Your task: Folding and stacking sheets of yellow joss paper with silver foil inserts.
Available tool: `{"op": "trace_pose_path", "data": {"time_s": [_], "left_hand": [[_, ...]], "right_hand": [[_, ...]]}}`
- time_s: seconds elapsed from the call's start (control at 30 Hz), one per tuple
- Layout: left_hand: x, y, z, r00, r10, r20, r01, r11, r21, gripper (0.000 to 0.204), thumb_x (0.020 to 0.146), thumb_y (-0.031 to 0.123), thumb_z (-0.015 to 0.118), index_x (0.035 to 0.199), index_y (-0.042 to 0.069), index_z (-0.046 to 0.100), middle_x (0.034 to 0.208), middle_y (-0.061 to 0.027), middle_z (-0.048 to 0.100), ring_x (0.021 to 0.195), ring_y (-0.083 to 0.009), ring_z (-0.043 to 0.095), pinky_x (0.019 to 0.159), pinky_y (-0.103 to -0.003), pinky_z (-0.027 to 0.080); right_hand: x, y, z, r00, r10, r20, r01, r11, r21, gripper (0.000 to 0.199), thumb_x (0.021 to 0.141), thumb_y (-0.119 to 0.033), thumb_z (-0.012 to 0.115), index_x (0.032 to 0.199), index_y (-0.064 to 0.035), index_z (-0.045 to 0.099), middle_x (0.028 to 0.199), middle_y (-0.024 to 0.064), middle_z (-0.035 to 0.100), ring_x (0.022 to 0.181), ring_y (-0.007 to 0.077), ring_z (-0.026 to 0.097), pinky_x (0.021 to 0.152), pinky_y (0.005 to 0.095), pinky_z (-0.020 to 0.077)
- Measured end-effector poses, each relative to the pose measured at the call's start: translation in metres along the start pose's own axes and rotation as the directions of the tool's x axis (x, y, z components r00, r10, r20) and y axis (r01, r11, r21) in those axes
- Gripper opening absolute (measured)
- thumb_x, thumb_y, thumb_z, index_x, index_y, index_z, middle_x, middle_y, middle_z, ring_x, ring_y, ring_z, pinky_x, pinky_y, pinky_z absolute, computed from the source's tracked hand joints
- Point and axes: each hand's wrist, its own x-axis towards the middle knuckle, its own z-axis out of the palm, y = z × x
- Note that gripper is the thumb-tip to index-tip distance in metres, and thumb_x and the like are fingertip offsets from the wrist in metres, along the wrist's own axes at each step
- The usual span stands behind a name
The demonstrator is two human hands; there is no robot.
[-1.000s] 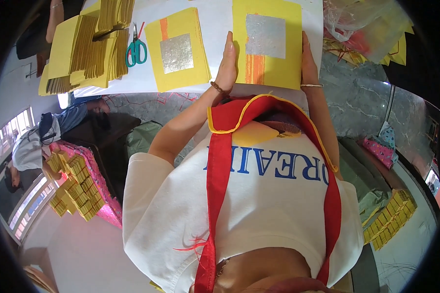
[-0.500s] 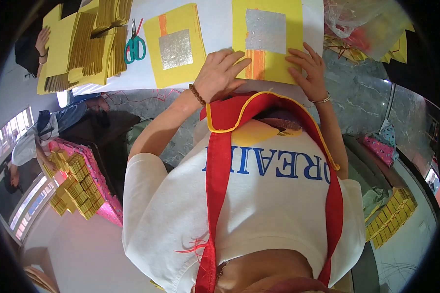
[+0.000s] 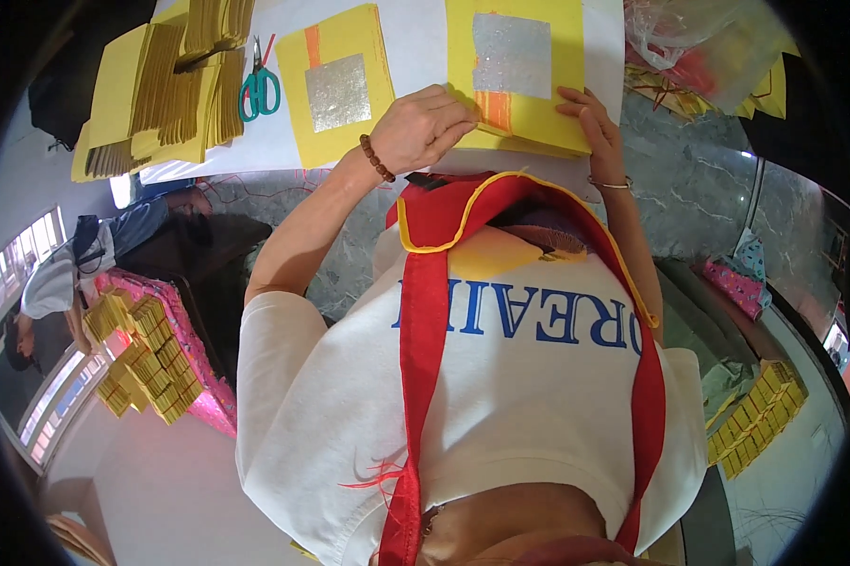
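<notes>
A stack of yellow paper sheets (image 3: pixel 562 57) lies in front of me, its top sheet carrying a silver square and an orange strip. Its near edge is raised, so the layered sheets show. My left hand (image 3: pixel 423 127), fingers curled in, grips that edge by the orange strip. At the near right corner my right hand (image 3: pixel 595 127) holds the stack, thumb and fingers around its edge. Left of them lies a second yellow paper stack (image 3: pixel 381 80) with a similar silver square, touched by neither hand. Teal-handled scissors (image 3: pixel 260 94) rest beyond it, beside a thin red stick.
Piles of folded yellow paper (image 3: pixel 151 85) cover the table's left end. A clear plastic bag (image 3: pixel 699 47) sits past the right edge, above more yellow paper. Bundled yellow stacks (image 3: pixel 156 349) rest on a pink cloth at left, near another person (image 3: pixel 52 283); more bundles (image 3: pixel 755 420) stand at right.
The stack's near edge has come up. My left fingers have curled in from lying spread, and my right hand has closed around the corner. Another person's hand has left the far-left piles.
</notes>
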Motion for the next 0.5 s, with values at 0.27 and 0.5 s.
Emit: {"op": "trace_pose_path", "data": {"time_s": [0.27,0.5], "left_hand": [[0.008,-0.008,0.000,0.958,-0.254,0.135,0.281,0.925,-0.257,0.012,0.077,0.011,0.062,0.082,0.000,0.062,0.070,-0.0047,0.058,0.062,-0.0136,0.054,0.054,-0.027,0.042],[0.015,-0.014,-0.004,0.790,-0.499,0.356,0.613,0.649,-0.451,0.013,0.078,0.012,0.061,0.083,0.001,0.065,0.069,-0.0013,0.062,0.064,-0.0065,0.054,0.060,-0.022,0.044]], "right_hand": [[-0.001,0.001,-0.001,1.000,-0.019,-0.010,0.019,1.000,0.021,0.033,0.093,-0.025,0.040,0.096,-0.0020,0.065,0.120,0.0112,0.055,0.124,0.0261,0.036,0.105,0.0366,0.0230],[0.000,0.006,-0.003,1.000,-0.018,0.011,0.017,0.997,0.079,0.047,0.095,-0.034,0.031,0.096,-0.0014,0.064,0.120,0.0131,0.054,0.125,0.0267,0.035,0.105,0.0370,0.0220]]}}
